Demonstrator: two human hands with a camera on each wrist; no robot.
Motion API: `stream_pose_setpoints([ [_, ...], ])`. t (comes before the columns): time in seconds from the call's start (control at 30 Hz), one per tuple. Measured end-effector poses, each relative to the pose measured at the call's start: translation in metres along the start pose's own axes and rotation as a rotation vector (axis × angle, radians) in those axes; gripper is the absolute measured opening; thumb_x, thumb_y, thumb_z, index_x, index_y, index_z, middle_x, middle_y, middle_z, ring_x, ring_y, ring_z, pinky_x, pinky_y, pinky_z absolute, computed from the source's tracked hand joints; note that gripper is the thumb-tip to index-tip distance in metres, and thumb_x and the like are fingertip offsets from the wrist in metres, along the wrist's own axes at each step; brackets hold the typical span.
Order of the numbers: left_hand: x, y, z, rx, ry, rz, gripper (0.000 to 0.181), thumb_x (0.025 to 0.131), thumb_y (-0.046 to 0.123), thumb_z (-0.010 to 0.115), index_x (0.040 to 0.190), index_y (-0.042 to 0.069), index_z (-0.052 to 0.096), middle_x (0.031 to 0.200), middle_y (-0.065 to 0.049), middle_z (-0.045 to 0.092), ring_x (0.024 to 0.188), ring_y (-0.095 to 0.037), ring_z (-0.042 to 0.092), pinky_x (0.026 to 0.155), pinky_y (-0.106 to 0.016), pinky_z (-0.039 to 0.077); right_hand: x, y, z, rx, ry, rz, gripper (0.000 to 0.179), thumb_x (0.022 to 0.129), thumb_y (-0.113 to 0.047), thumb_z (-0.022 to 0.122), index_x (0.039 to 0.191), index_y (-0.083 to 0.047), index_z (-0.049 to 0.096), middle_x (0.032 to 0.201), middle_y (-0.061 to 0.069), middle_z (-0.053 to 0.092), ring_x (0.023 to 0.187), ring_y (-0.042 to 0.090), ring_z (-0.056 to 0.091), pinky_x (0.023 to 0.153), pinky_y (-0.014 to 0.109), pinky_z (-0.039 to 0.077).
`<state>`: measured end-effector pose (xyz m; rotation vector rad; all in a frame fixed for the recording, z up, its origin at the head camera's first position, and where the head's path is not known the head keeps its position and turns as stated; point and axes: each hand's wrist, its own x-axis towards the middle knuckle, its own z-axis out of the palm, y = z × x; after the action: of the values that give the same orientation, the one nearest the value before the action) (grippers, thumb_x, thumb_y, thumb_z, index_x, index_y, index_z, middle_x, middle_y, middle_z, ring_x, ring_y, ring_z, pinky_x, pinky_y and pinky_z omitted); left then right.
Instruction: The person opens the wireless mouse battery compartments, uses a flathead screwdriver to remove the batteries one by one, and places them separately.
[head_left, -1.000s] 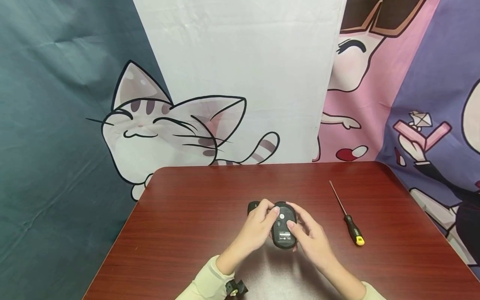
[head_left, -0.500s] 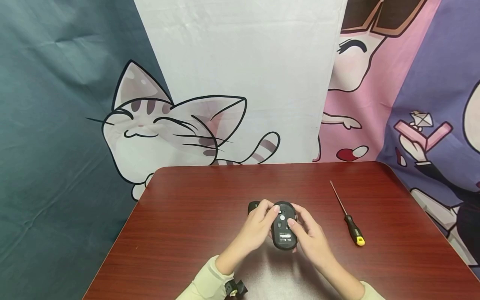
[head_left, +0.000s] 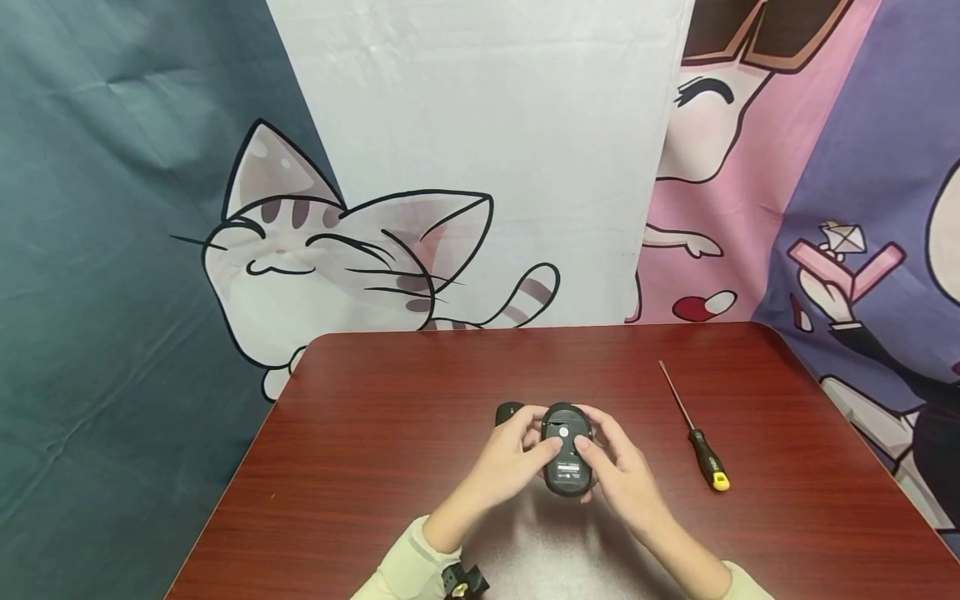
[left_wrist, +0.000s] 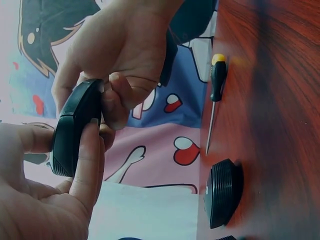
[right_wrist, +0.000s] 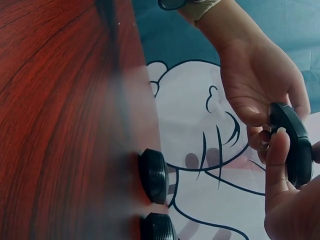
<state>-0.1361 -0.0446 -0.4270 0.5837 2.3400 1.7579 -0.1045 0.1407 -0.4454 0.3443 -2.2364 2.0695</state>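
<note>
A black computer mouse (head_left: pixel 567 469) is held above the table, its underside with a pale label facing the head camera. My left hand (head_left: pixel 501 467) grips its left side, the thumb pressing the underside near the middle. On the other side my right hand (head_left: pixel 618 475) grips it too, thumb on the underside and fingers behind. The left wrist view gives the mouse (left_wrist: pixel 75 125) edge-on between the fingers of both hands. Behind my left hand, partly hidden, a second black mouse (head_left: pixel 507 412) rests on the table.
A screwdriver (head_left: pixel 705 458) with a black and yellow handle lies on the right of the brown table (head_left: pixel 390 500). In the right wrist view two black mouse-like objects, one a ribbed mouse (right_wrist: pixel 154 176), stand on the table. A printed cloth (head_left: pixel 487 125) hangs behind.
My left thumb has slid down from the upper part of the mouse's underside to about its middle. The right hand's grip looks the same, and the screwdriver has not moved.
</note>
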Motion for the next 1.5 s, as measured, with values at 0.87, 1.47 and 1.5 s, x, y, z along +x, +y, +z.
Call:
stream_pose_setpoints([
  [0.87, -0.003, -0.001, -0.004, -0.062, 0.000, 0.020, 0.039, 0.096, 0.014, 0.065, 0.132, 0.002, 0.058, 0.106, -0.015, 0.073, 0.076, -0.005, 0.067, 0.064, -0.031, 0.063, 0.036, -0.026, -0.041, -0.307, -0.190, -0.128, 0.034, 0.100, -0.013, 0.064, 0.133, -0.008, 0.060, 0.121, 0.010, 0.065, 0.096, 0.013, 0.065, 0.081, 0.028, 0.060],
  [1.47, -0.005, -0.001, -0.004, -0.039, -0.019, 0.029, 0.041, 0.097, 0.015, 0.065, 0.134, 0.001, 0.058, 0.107, -0.016, 0.072, 0.075, -0.003, 0.066, 0.066, -0.043, 0.064, 0.042, -0.027, -0.036, -0.409, -0.210, -0.184, 0.026, 0.095, -0.011, 0.071, 0.121, -0.013, 0.068, 0.096, -0.002, 0.057, 0.091, 0.010, 0.056, 0.076, 0.021, 0.054],
  [1.5, -0.006, -0.001, -0.004, -0.038, -0.020, 0.026, 0.041, 0.097, 0.015, 0.065, 0.134, 0.001, 0.057, 0.108, -0.016, 0.072, 0.075, -0.003, 0.065, 0.066, -0.043, 0.064, 0.042, -0.027, -0.036, -0.410, -0.209, -0.183, 0.026, 0.095, -0.011, 0.071, 0.120, -0.013, 0.069, 0.095, -0.002, 0.057, 0.090, 0.009, 0.055, 0.075, 0.021, 0.054],
])
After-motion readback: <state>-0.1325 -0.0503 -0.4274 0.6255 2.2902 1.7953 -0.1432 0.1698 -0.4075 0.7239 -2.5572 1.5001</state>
